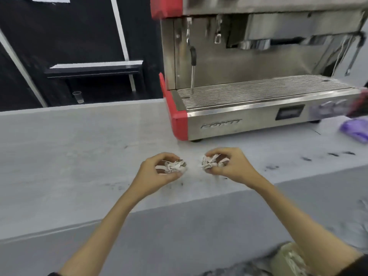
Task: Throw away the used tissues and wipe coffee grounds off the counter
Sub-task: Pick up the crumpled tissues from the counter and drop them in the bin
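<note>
My left hand (157, 172) grips a crumpled, stained white tissue (175, 166) just above the grey counter (69, 156). A short gap to its right, my right hand (233, 166) grips a second crumpled tissue (209, 163). Both wads are partly hidden by my curled fingers. Dark coffee grounds (270, 167) are smeared on the counter to the right of my hands, with more specks (119, 187) near the front edge on the left.
A steel and red espresso machine (249, 86) stands on the counter behind my hands. A purple cloth (354, 130) lies at the far right. A clear plastic cup (78, 97) sits beyond the counter's back edge. A bin with a liner (288, 259) shows below the counter.
</note>
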### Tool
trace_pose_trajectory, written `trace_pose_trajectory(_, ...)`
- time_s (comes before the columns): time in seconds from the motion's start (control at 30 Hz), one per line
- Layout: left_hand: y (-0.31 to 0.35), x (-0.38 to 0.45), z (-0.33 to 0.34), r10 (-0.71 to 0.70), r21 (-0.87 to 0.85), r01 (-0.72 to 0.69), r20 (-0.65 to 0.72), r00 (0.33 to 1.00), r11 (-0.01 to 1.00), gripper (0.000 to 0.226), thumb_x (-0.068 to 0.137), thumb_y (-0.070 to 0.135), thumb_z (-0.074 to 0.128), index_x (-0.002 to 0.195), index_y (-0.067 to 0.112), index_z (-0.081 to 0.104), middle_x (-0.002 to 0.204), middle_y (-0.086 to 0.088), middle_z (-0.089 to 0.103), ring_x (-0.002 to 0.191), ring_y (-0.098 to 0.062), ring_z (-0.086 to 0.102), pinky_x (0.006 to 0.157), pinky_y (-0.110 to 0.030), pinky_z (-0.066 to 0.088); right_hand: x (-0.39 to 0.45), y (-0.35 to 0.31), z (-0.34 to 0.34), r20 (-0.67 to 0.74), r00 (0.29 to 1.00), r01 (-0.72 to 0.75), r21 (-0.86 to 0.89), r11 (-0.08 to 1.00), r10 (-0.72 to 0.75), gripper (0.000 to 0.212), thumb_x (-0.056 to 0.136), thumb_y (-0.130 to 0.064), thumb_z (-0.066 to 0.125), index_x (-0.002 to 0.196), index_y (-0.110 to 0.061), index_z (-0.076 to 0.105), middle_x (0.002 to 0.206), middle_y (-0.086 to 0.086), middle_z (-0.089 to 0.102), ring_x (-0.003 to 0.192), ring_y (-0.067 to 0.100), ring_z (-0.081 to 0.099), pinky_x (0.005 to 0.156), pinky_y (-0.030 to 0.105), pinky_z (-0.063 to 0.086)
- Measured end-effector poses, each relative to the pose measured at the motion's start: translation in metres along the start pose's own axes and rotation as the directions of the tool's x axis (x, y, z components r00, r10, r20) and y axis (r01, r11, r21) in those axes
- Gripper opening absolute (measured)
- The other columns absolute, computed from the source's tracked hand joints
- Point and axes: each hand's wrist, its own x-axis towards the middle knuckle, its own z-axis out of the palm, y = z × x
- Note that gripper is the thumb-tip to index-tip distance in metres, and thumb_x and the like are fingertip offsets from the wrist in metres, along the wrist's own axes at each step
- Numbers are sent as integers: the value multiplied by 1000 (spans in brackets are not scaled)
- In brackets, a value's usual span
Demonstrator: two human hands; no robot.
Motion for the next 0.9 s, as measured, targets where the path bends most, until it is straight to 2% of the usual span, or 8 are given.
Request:
trace_pose_trajectory(0.13, 30, -1, 63, 21, -5, -21, 60, 998, 1000, 28, 67, 18, 80, 90, 25, 66, 96, 4, 69, 84, -5, 61, 74, -19, 53, -34, 28, -50, -22, 999, -41, 37, 998, 42, 31, 60, -11, 84, 85, -20, 69, 89, 7, 69, 64, 5, 54, 58, 8, 43)
trace_pose_trajectory(0.27, 51, 9, 113, 39, 20, -41, 104, 994, 999, 27, 67, 19, 80, 89, 28, 66, 97, 6, 68, 85, -4, 61, 75, -20, 52, -51, 59, -93, -50, 996, -70, 44, 997, 72, 30, 60, -12, 83, 83, -25, 68, 87, 8, 69, 67, 10, 56, 64, 19, 46)
trace_pose_trajectory(0.33, 57, 17, 134, 33, 49, -39, 130, 991, 998, 28, 66, 21, 80, 89, 29, 66, 97, 6, 68, 85, -4, 61, 75, -21, 53, -56, 79, -114, -71, 993, -85, 63, 994, 90, 31, 61, -10, 83, 84, -24, 68, 84, 6, 68, 65, 7, 55, 60, 14, 45)
trace_pose_trajectory(0.47, 69, 33, 180, 13, 50, -20, 138, 990, 999, 36, 54, 43, 78, 86, 33, 66, 98, 9, 68, 87, -7, 62, 77, -23, 53, -62, 119, -158, -62, 989, -125, 97, 987, 131, 32, 60, -6, 82, 85, -21, 69, 72, -9, 61, 60, 2, 54, 55, 8, 42)
trace_pose_trajectory(0.63, 91, 57, 247, -30, 19, 28, 101, 994, 999, 32, 60, 30, 78, 88, 31, 65, 99, 3, 69, 91, -12, 63, 83, -35, 54, -58, 163, -226, -49, 989, -131, 107, 986, 136, 30, 61, -5, 81, 84, -20, 69, 75, -4, 63, 61, 3, 53, 54, 6, 42)
trace_pose_trajectory(0.7, 104, 66, 274, -34, 15, 33, 97, 995, 999, 32, 62, 25, 82, 89, 31, 65, 100, 3, 68, 93, -13, 63, 84, -36, 54, -57, 178, -254, -39, 991, -120, 93, 988, 124, 31, 61, -7, 82, 83, -23, 68, 75, -9, 63, 59, -1, 53, 54, 5, 42)
trace_pose_trajectory(0.83, 136, 80, 324, -25, 17, 24, 74, 997, 1000, 30, 64, 22, 82, 88, 31, 66, 100, 4, 69, 92, -12, 64, 80, -24, 53, -61, 207, -303, -63, 993, -98, 82, 992, 104, 32, 59, -7, 83, 82, -24, 68, 74, -12, 63, 59, -2, 54, 57, 5, 43)
trace_pose_trajectory(0.9, 152, 82, 349, -27, 14, 26, 61, 998, 1000, 30, 64, 22, 82, 89, 30, 66, 99, 4, 69, 92, -12, 64, 80, -23, 52, -68, 222, -323, -41, 995, -92, 90, 992, 96, 32, 59, -7, 83, 84, -22, 68, 74, -11, 63, 59, -2, 54, 58, 5, 42)
